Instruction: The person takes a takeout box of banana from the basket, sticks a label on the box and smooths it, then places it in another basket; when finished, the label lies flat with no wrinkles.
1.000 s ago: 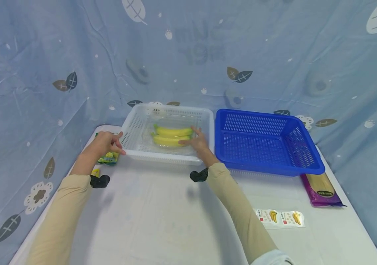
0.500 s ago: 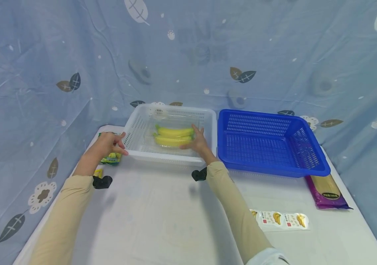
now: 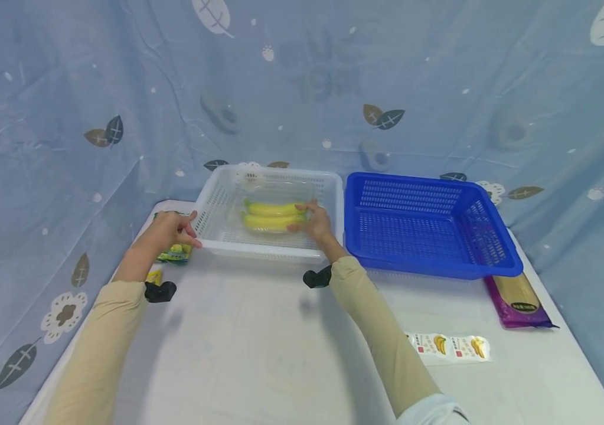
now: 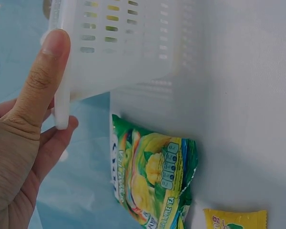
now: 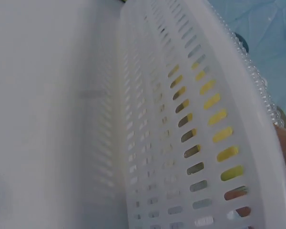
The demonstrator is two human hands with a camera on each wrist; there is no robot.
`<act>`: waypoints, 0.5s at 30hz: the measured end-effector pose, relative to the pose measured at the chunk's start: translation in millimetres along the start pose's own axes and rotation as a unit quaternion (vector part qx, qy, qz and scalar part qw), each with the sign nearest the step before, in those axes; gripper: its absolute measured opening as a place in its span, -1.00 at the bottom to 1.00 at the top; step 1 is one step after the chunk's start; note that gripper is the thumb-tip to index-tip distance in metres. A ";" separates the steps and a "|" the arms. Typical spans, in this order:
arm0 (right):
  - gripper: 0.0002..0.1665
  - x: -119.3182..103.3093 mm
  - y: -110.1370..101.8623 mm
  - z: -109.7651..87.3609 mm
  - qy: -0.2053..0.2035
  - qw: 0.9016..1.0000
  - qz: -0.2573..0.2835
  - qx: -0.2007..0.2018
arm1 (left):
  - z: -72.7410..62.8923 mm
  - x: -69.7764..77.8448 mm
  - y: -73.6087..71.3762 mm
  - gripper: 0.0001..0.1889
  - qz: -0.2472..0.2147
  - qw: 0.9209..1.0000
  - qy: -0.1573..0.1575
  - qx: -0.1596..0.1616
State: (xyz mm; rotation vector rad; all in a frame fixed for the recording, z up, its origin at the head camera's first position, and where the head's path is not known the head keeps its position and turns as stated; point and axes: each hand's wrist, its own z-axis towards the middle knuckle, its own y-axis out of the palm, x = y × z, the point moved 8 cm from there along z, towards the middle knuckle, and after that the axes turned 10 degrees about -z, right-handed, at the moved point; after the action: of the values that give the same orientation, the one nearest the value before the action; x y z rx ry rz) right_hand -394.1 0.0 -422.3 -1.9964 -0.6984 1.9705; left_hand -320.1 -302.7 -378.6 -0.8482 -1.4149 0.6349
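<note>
Two yellow bananas (image 3: 272, 222) lie side by side in clear plastic packaging inside a white perforated basket (image 3: 259, 250). My right hand (image 3: 319, 227) reaches over the front rim, its thumb and fingers around the bananas' right ends. In the right wrist view the basket's front wall (image 5: 186, 143) hides most of that hand, with yellow showing through the slots. At the basket's left end my left hand (image 4: 19, 138) pinches the rim, thumb on the outer side and fingers behind. In the head view this left hand (image 3: 170, 231) stays at the front left of the basket.
A blue basket (image 3: 434, 269) stands right of the white one. Behind it at the right lies a purple packet (image 3: 519, 304). Banana labels (image 3: 453, 347) lie on the white table (image 3: 259, 342). A green packet (image 4: 152, 176) and small yellow packet (image 4: 236, 220) lie at left.
My right hand's spread fingers have drawn in over the bananas' right ends. The left hand keeps its hold on the rim. The view has shifted slightly.
</note>
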 end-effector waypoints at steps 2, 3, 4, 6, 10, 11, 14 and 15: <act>-0.38 -0.6 -1.2 -0.6 0.002 1.000 0.019 0.013 | -0.5 -0.8 -0.4 -0.76 0.002 1.000 0.000 0.000; -0.42 -0.9 -1.9 -0.8 0.002 0.999 0.027 0.020 | -0.6 -1.3 -0.4 -0.76 0.002 1.000 -0.001 0.000; -0.45 -1.0 -2.8 -1.1 0.003 0.999 0.030 0.027 | -0.6 -1.6 -0.4 -0.76 0.002 1.000 -0.001 0.000; -0.49 -0.6 -4.7 -1.3 0.003 0.998 0.037 0.041 | -0.6 -1.4 0.0 -0.76 -0.003 1.000 -0.001 -0.003; -0.55 0.7 -8.9 -2.9 0.010 0.997 0.047 0.063 | 0.0 -0.2 0.8 -0.76 -0.009 1.000 -0.002 -0.005; -0.56 1.1 -9.7 -3.3 0.012 0.996 0.049 0.067 | 0.0 0.1 0.8 -0.75 -0.009 1.000 -0.002 -0.005; -0.58 1.7 -11.0 -4.7 0.021 0.996 0.055 0.069 | 0.3 0.0 0.3 -0.75 -0.004 1.000 -0.002 0.000; -0.59 2.0 -11.2 -4.9 0.026 0.996 0.055 0.068 | 0.4 0.1 0.1 -0.75 -0.003 1.000 -0.001 0.001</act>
State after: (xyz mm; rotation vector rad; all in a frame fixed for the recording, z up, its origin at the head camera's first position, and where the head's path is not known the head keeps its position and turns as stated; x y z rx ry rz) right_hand -391.1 11.3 -418.3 -2.0357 -0.4393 1.9616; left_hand -320.5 -302.5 -378.7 -0.8420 -1.4176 0.6335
